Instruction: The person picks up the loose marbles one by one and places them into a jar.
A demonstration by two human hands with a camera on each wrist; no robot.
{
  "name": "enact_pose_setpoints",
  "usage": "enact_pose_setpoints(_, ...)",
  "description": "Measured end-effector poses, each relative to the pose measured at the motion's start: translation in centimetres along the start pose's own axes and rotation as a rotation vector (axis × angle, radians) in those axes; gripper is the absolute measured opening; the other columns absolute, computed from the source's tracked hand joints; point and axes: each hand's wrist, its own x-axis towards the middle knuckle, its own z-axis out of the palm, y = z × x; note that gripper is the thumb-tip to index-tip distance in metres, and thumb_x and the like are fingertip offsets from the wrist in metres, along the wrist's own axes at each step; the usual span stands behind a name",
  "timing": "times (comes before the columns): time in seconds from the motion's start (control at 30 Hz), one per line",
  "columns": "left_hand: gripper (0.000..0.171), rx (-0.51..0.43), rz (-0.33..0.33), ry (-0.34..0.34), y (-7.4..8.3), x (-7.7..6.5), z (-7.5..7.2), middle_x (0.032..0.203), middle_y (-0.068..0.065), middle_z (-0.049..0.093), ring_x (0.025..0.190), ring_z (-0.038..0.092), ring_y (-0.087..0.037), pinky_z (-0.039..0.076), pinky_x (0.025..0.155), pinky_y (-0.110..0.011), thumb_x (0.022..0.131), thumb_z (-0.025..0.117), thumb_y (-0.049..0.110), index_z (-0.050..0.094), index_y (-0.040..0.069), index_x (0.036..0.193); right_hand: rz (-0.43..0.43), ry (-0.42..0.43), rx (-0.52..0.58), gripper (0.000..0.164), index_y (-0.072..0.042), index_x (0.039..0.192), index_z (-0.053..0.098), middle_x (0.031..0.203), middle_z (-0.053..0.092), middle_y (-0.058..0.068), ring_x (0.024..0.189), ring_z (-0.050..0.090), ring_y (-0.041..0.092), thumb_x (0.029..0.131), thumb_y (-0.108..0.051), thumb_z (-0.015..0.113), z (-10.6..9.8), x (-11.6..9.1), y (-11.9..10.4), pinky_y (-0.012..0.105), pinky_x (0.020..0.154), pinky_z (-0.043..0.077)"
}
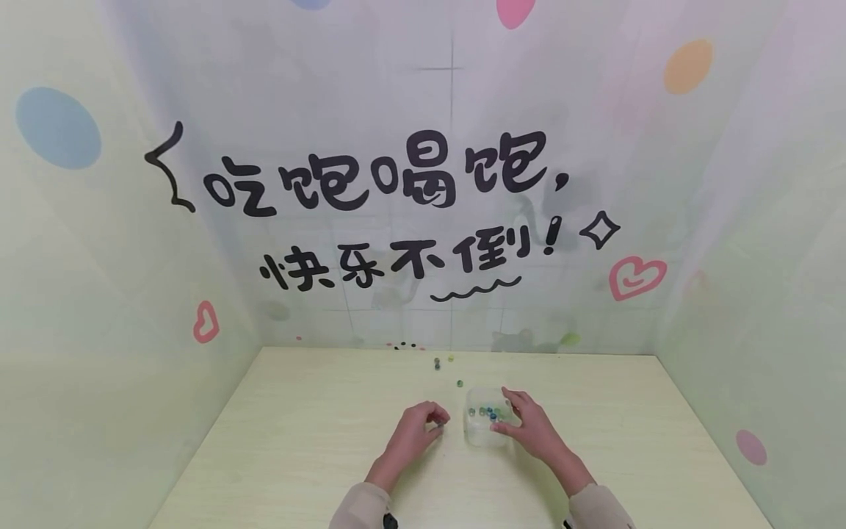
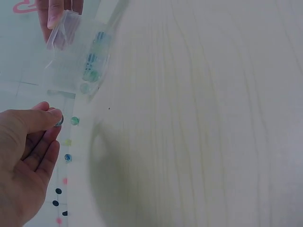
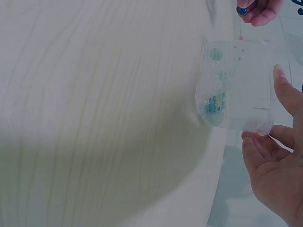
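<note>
Between thumb and fingertips my left hand pinches a blue glass marble, just left of a clear plastic box. My right hand grips that box by its right side, thumb near and fingers behind. In the right wrist view the box is upright, with several green and blue marbles lying at its bottom. Loose on the table behind my left hand are a green marble, a yellowish marble and dark marbles.
The pale wood-grain table ends at a back wall with large black lettering. Patterned side walls stand at the left and right. The loose marbles lie toward the table's back edge.
</note>
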Motion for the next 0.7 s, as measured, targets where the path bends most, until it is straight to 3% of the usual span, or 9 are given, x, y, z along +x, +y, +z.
enact_pose_setpoints(0.7,0.019,0.009,0.072,0.018,2.2,1.1,-0.8,0.097,0.000,0.070,0.091,0.065,-0.015,0.057,0.089,-0.039,0.087,0.071,-0.002,0.070,0.011,0.101,0.005,0.003,-0.005,0.074,0.009,0.143,0.044,0.138,0.052,0.026,0.131,0.051,0.045,0.083,-0.015,0.080,-0.1,-0.1,-0.5,0.047,0.107,0.046)
